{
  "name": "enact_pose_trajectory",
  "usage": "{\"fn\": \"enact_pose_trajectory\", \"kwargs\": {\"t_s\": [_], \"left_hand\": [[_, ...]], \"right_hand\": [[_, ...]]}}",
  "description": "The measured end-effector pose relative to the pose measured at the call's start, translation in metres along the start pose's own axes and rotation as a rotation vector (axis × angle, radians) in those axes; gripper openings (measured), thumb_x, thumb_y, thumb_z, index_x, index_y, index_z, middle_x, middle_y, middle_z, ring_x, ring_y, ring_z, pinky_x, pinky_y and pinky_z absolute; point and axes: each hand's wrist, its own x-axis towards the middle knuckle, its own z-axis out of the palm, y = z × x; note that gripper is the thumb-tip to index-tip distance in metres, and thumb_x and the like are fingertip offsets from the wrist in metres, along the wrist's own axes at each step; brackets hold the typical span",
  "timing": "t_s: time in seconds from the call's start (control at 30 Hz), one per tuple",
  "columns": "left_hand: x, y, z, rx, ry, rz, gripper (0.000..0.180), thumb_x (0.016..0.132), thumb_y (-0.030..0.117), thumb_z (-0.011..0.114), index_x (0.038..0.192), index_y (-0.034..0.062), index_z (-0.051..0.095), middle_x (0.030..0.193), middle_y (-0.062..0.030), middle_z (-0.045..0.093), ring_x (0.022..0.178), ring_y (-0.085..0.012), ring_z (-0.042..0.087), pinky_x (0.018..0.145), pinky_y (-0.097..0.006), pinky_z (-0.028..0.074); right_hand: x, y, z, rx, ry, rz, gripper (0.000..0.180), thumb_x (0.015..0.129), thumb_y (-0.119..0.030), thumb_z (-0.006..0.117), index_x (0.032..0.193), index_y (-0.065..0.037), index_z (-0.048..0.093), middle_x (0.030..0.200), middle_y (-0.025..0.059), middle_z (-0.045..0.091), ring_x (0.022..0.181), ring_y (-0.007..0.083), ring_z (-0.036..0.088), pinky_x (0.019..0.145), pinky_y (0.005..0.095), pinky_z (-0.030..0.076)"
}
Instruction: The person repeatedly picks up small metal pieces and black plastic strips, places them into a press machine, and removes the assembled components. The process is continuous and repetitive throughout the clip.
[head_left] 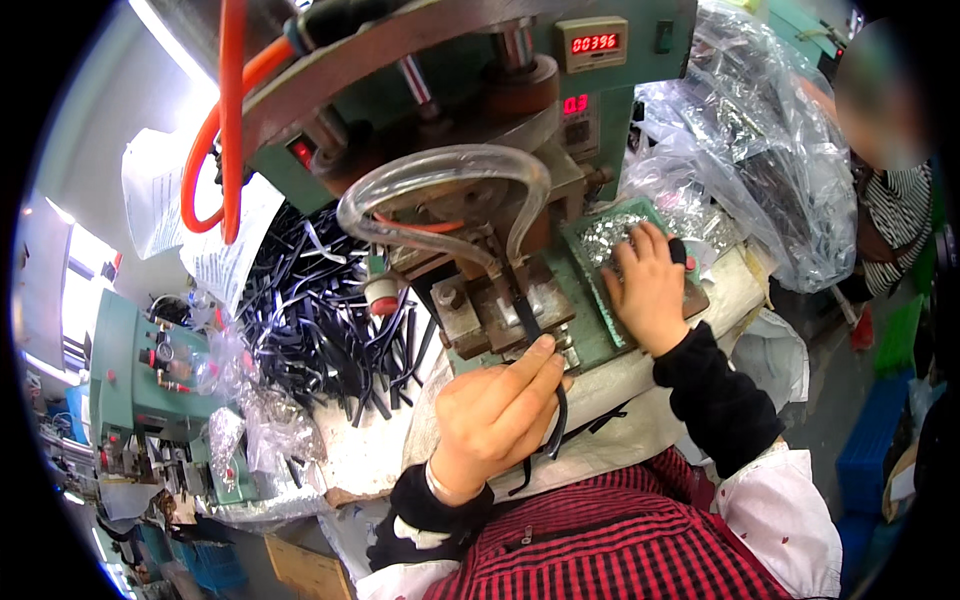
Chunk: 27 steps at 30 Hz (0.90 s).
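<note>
My left hand [495, 425] pinches a narrow black strip [527, 318] between thumb and fingers at the front of a green press. The strip's far end lies in the metal die block [490, 312], and its loose tail hangs below my fingers. My right hand [650, 295] rests with fingers apart over a green tray [590, 278] of small shiny silver pieces [610, 237]. Its fingertips are down among the pieces, and I cannot make out whether any is picked up. A bent clear tube [445, 160] arches above the die.
A large heap of black strips [310, 300] lies left of the press. A red-capped button [381, 296] sits beside the die. Clear plastic bags [770, 150] fill the right side, near another person in stripes [895, 230]. An orange hose [232, 120] hangs at upper left.
</note>
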Motion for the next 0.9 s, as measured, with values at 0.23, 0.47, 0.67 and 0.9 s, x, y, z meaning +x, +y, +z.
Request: {"fn": "enact_pose_trajectory", "kwargs": {"t_s": [0.23,0.47,0.67,0.9], "left_hand": [[-0.088,-0.051,0.005,-0.112,-0.095,-0.868,0.020,0.077,0.001,0.076,0.097,0.0019,0.073,0.093,-0.0128,0.066,0.088,-0.0329,0.063,0.080,-0.040,0.051],[-0.102,-0.066,0.033,0.041,-0.057,-0.659,0.012,0.077,0.004,0.080,0.083,0.0004,0.070,0.086,-0.0104,0.062,0.083,-0.0313,0.061,0.072,-0.038,0.049],[-0.107,-0.034,0.020,0.226,-0.130,-0.526,0.009,0.080,0.006,0.075,0.087,0.0049,0.069,0.084,-0.0116,0.063,0.080,-0.0298,0.063,0.065,-0.041,0.050],[-0.011,0.033,0.099,0.168,-0.474,-0.098,0.045,0.077,0.016,0.076,0.116,-0.0022,0.063,0.099,-0.0106,0.063,0.089,-0.0247,0.066,0.070,-0.036,0.054]], "right_hand": [[0.007,0.022,-0.011,0.182,0.129,0.034,0.011,0.082,-0.008,0.071,0.089,-0.005,0.063,0.092,0.0123,0.068,0.090,0.0361,0.064,0.073,0.0477,0.049],[0.025,0.011,-0.010,0.289,0.185,0.056,0.006,0.082,-0.011,0.069,0.084,-0.007,0.065,0.082,0.0105,0.067,0.080,0.0336,0.063,0.069,0.0448,0.049],[0.011,0.020,-0.005,0.426,0.212,0.181,0.008,0.079,-0.010,0.073,0.082,-0.005,0.068,0.080,0.0109,0.068,0.079,0.0313,0.065,0.071,0.0409,0.051],[0.018,0.018,-0.021,0.980,0.182,0.504,0.006,0.090,-0.005,0.064,0.089,0.001,0.067,0.071,-0.0008,0.060,0.067,0.0052,0.052,0.061,0.0238,0.042]]}}
